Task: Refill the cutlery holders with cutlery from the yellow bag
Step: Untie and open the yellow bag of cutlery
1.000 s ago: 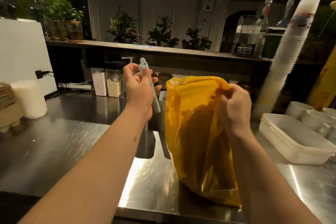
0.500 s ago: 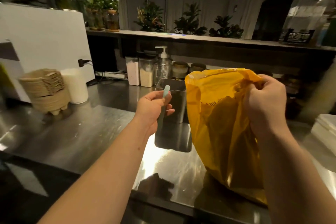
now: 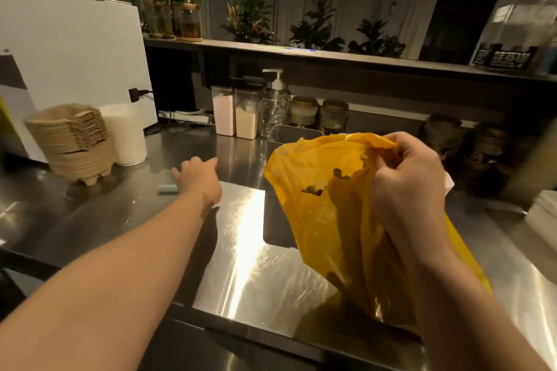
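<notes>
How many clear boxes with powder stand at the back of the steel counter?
2. The pink powder box stands on the left; the beige powder box is right beside it, next to the pump bottle. The yellow bag may hide others.

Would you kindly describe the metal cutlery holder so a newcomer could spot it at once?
On the steel counter, look along the back row of containers under the shelf. The cutlery holder stands behind the yellow bag's top, just right of the clear pump bottle. Alone there, it is an open, square-rimmed metal box, not a clear tub or round jar.
</notes>
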A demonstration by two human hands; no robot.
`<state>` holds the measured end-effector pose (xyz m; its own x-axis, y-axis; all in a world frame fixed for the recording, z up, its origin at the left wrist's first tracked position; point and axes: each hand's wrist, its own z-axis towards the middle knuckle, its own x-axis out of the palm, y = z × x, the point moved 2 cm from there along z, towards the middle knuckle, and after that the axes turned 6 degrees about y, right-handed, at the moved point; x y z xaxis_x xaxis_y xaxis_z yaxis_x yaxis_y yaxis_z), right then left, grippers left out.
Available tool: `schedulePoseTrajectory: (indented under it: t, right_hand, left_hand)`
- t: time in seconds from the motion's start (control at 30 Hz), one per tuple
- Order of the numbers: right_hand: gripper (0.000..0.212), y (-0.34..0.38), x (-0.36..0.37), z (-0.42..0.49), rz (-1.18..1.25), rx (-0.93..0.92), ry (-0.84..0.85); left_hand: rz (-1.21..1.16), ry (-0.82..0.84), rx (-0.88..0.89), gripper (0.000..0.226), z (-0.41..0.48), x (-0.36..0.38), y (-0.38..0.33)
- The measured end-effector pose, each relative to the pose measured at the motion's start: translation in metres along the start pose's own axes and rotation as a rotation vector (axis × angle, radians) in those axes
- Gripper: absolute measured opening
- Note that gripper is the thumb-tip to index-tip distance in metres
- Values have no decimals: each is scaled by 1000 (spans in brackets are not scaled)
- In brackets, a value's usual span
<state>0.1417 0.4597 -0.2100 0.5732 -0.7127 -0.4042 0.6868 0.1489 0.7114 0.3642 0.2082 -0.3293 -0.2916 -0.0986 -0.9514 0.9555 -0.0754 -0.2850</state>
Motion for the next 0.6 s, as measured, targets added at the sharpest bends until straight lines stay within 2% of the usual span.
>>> schedulePoseTrajectory:
  t: [0.07, 0.17, 0.2, 0.27, 0.3, 0.37, 0.4, 0.43, 0.5, 0.53, 0.6]
  right_hand:
    - [10, -3, 4, 0, 2, 3, -29]
    - [10, -5, 8, 0, 9, 8, -61]
    - [10, -5, 8, -1, 11, 12, -71]
    - [11, -5, 6, -2, 27, 24, -97]
    - [12, -5, 5, -3, 38, 26, -109]
    - [11, -1, 1, -5, 65, 28, -78]
    - [10, 3, 0, -5, 77, 31, -7]
    - [21, 6, -5, -6, 77, 42, 105]
    - [66, 10, -24, -8, 118, 53, 315]
    - [79, 9, -38, -8, 158, 60, 342]
    - [78, -7, -69, -8, 209, 113, 281]
  left_hand:
    - [-380, -59, 57, 52, -11, 3, -17]
    - [-1004, -144, 41, 15, -58, -11, -49]
    - [-1133, -200, -2, 7, -79, -20, -56]
    - [-1317, -231, -47, 8, -131, -37, -67]
    - [-1412, -124, -51, 16, -157, -40, -74]
    - [-1547, 316, -62, 54, -204, -40, -93]
    - [-1584, 512, -66, 72, -218, -38, -102]
    - [-1611, 616, -66, 86, -228, -36, -111]
    - [-1654, 665, -102, 107, -232, -40, -125]
    - [-1681, 653, -169, 111, -228, -41, -130]
    - [-1746, 655, -274, 92, -225, -45, -140]
